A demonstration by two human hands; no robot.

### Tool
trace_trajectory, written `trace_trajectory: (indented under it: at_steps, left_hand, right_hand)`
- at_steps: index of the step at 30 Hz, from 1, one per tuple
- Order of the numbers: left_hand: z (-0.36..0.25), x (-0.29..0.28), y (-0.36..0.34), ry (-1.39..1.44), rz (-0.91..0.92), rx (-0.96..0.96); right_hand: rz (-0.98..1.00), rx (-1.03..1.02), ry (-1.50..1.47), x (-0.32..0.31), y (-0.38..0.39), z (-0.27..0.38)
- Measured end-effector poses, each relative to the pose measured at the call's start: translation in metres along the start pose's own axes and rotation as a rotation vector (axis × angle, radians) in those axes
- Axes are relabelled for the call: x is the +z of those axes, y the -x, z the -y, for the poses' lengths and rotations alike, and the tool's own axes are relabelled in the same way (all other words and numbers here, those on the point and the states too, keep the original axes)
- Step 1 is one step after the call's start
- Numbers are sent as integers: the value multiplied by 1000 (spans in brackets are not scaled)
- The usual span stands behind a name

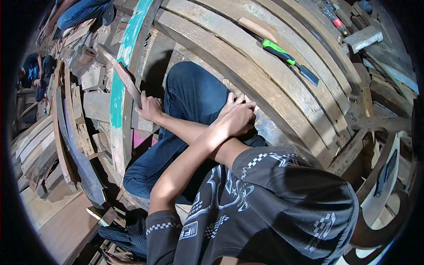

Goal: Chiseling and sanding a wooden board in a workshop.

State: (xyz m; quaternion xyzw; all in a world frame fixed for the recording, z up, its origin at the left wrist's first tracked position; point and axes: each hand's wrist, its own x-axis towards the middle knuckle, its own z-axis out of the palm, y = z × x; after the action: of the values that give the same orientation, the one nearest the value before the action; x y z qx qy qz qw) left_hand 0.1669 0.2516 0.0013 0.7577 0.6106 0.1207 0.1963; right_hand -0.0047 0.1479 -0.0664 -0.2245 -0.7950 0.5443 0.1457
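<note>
My forearms cross in front of me, so my left hand (236, 115) lies to the right, past my bent knee. Its fingers curl down by the edge of a curved timber (247, 70); what they hold, if anything, is hidden. My right hand (150, 107) reaches to the left and closes round the lower end of a long, flat brown piece of wood (126, 81). That piece slants up across a curved timber with worn turquoise paint (118, 110); its far end looks paler and narrower. A chisel (289, 61) with a green and black handle rests on the timbers at the right.
A pale wooden stick (257, 29) lies beside the chisel. Curved planks (66, 128) and offcuts (93, 79) crowd the left. Other people's legs show at the upper left (84, 14) and lower left (126, 240). A plastic bottle (339, 25) lies at the upper right.
</note>
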Motion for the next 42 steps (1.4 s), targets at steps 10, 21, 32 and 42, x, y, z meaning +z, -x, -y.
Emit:
trace_trajectory:
  at_steps: [10, 21, 32, 42]
  left_hand:
    - [2, 4, -1, 72, -172, -92]
    - [-3, -1, 1, 179, -210, -87]
    - [-10, -8, -10, -289, 136, -92]
    - [71, -108, 124, -363, -676, -634]
  right_hand:
    - [25, 24, 17, 5, -3, -3]
    - [-27, -12, 20, 5, 4, -2]
    - [8, -48, 115, 5, -12, -12]
    - [172, 111, -170, -6, 8, 9]
